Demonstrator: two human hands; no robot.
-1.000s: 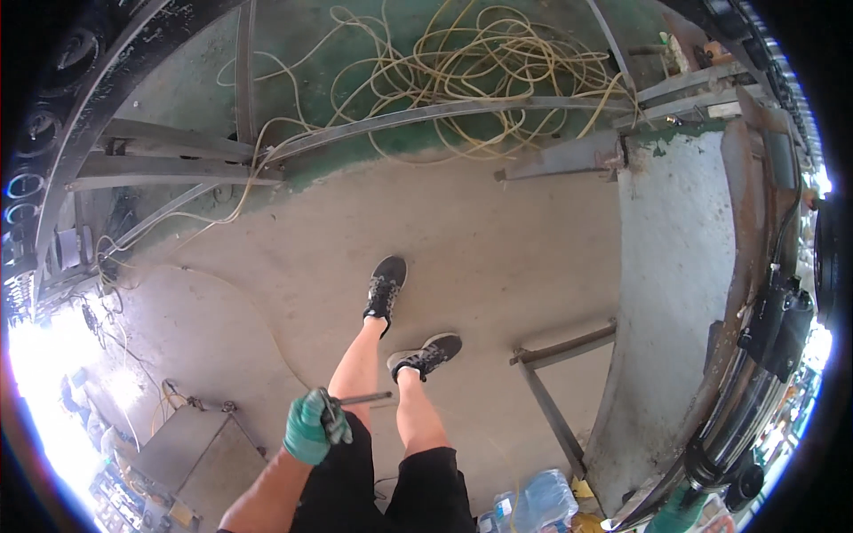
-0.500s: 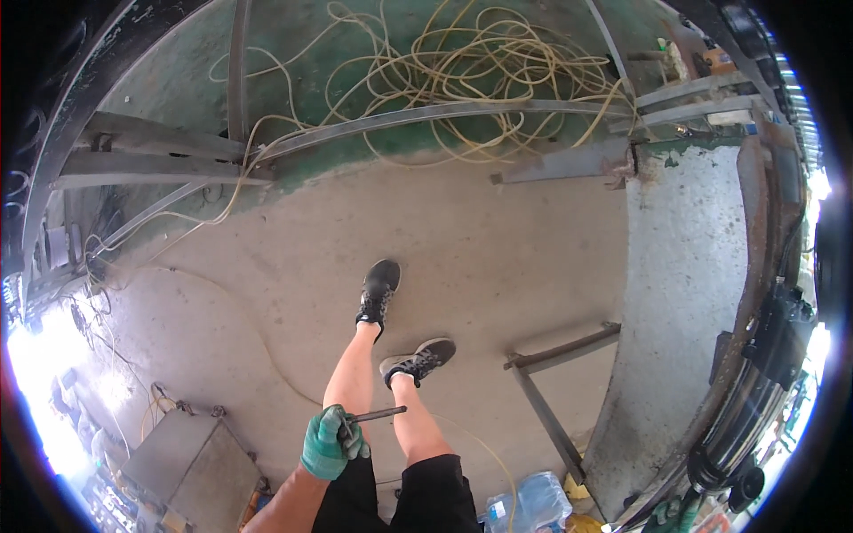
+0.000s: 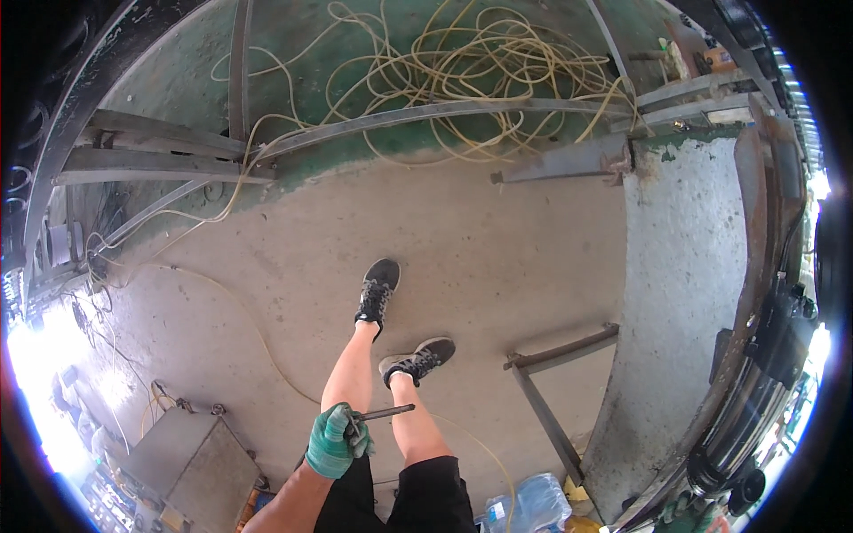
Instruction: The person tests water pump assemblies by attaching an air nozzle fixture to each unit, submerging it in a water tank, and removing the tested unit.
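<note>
Wearing a green knitted glove, my left hand (image 3: 331, 441) is closed around a slim dark metal rod (image 3: 389, 411). The rod points right from my fist, above my legs, and its exact kind is not clear. At the lower right rim a green patch, seemingly my gloved right hand (image 3: 704, 515), shows beside a black cylinder machine part (image 3: 727, 444); its fingers are too small and dark to read. My legs and black shoes (image 3: 380, 282) stand on the concrete floor below.
A tangled yellowish hose (image 3: 498, 67) lies beyond a metal frame bar (image 3: 426, 112). A large steel beam (image 3: 680, 284) runs along the right, near an angle-iron bracket (image 3: 555, 426). A metal box (image 3: 187, 457) stands lower left; a blue plastic-wrapped pack (image 3: 533, 502) sits near my feet.
My left hand and the rod have shifted slightly right and up. The green patch at the lower right has moved a little to the right.
</note>
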